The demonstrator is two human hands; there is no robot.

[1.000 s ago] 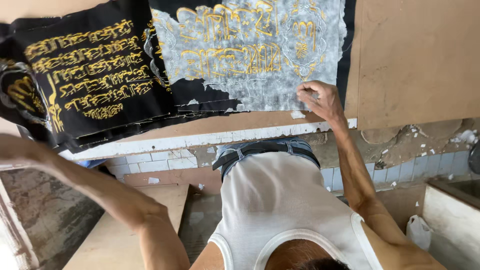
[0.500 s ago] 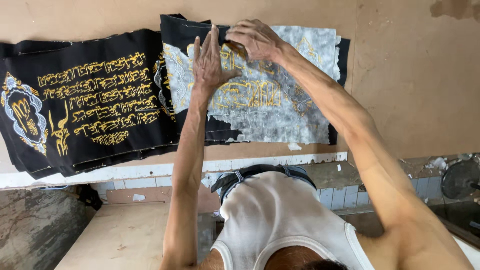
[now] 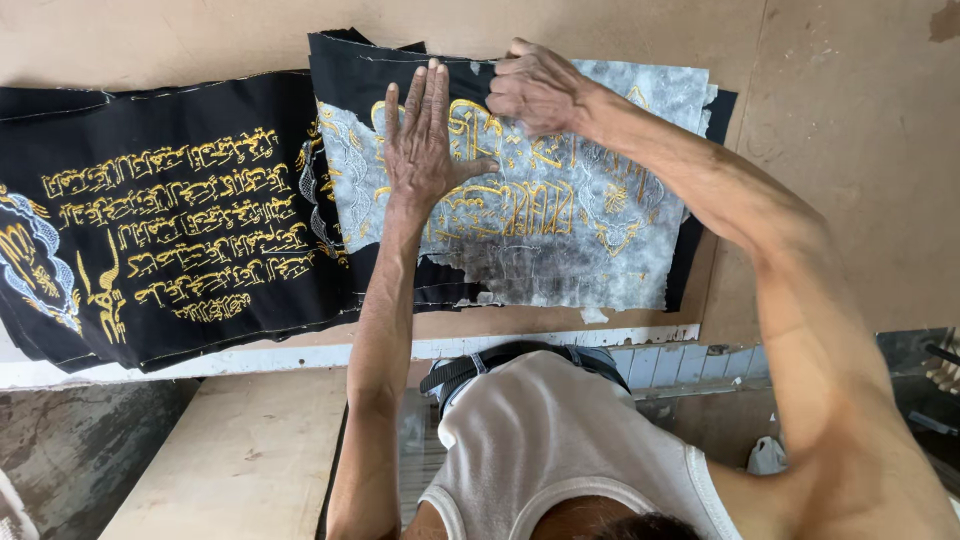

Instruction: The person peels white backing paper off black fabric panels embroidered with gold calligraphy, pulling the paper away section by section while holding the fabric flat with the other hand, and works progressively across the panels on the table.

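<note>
Head view: we look down on a brown tabletop (image 3: 850,150) carrying black cloth panels with gold embroidery. The panel in hand (image 3: 400,70) lies face down across the tabletop's middle, its long axis running left to right, and a grey-white backing sheet (image 3: 560,250) covers most of its underside.

Our left hand (image 3: 425,140) lies flat on the panel, fingers spread slightly and pointing away from the body, palm pressing the cloth down. Our right hand (image 3: 540,90) sits just beside it to the right, at the far edge of the panel, fingers curled and pinching the torn upper margin of the backing sheet. The sheet extends from that pinch toward the right and toward the body, so the right hand is the nearer one to the remaining backing, while the left anchors the bared cloth on the left.

A second embroidered panel (image 3: 170,230) lies face up to the left, overlapped by the first at its right end.

Compared with half a second ago, both hands keep the same posts; the right hand sits lower against the panel's far edge, and the bared strip of black cloth appears slightly wider.
</note>
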